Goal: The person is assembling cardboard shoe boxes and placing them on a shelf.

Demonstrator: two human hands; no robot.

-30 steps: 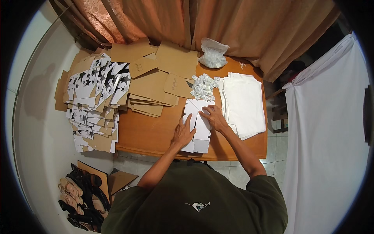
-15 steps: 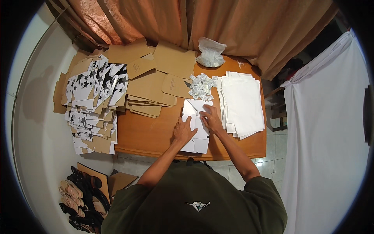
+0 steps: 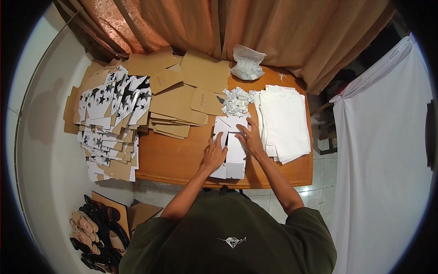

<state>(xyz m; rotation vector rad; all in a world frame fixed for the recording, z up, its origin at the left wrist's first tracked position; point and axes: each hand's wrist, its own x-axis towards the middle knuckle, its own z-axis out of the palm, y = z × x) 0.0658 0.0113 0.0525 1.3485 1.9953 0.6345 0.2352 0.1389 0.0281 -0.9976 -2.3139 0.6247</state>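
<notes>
A flat white die-cut cardboard sheet [image 3: 235,153] lies on the orange wooden table [image 3: 173,157] in front of me. My left hand [image 3: 214,153] presses flat on its left side, fingers spread. Beside it, my right hand [image 3: 250,139] rests palm down on the sheet's upper right part, next to a stack of white sheets [image 3: 285,121]. Neither hand grips anything. Just beyond the sheet sits a heap of small white packets [image 3: 237,100].
Brown cardboard blanks [image 3: 182,98] cover the table's far left. A pile of white blanks with black stars [image 3: 112,118] hangs off the left edge. A clear plastic bag [image 3: 247,64] sits by the orange curtain. Sandals [image 3: 91,228] lie on the floor; a white cloth [image 3: 378,150] hangs at right.
Both hands have shifted slightly along the white die-cut sheet and stay flat on it. The view has drifted a little.
</notes>
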